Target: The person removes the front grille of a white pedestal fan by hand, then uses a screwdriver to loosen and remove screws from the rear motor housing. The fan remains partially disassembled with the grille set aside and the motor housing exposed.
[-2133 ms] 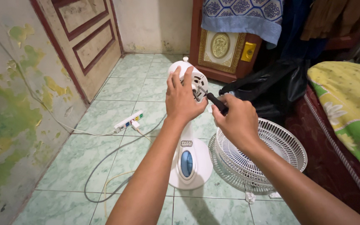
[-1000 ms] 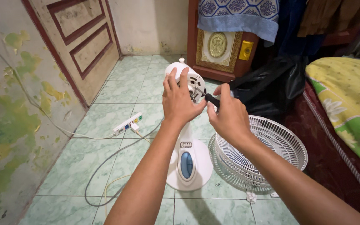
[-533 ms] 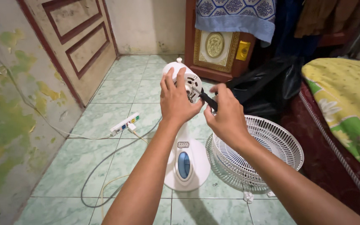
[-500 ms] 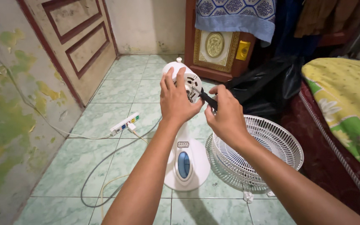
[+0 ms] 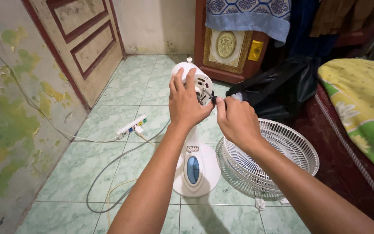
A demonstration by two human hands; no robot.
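Two hands [image 5: 187,106] steadying fan motor [image 5: 200,82].

I count one white fan stand [image 5: 194,164], two stacked fan grilles [image 5: 278,160], one power strip [image 5: 131,126], one black bag [image 5: 282,86], one framed plaque [image 5: 228,45], and two hands: left [image 5: 188,106], right [image 5: 235,121].

Screwdriver [image 5: 214,100]: only dark stub visible beside fan motor head [image 5: 198,80]; handle buried in right hand [image 5: 235,120], tip too small to tell. Motor head's near side hidden behind left hand [image 5: 186,104]. Fan grille [image 5: 291,151] beside fan base: left part covered by right forearm. Bed [image 5: 360,104] right of grille: cut by picture edge.
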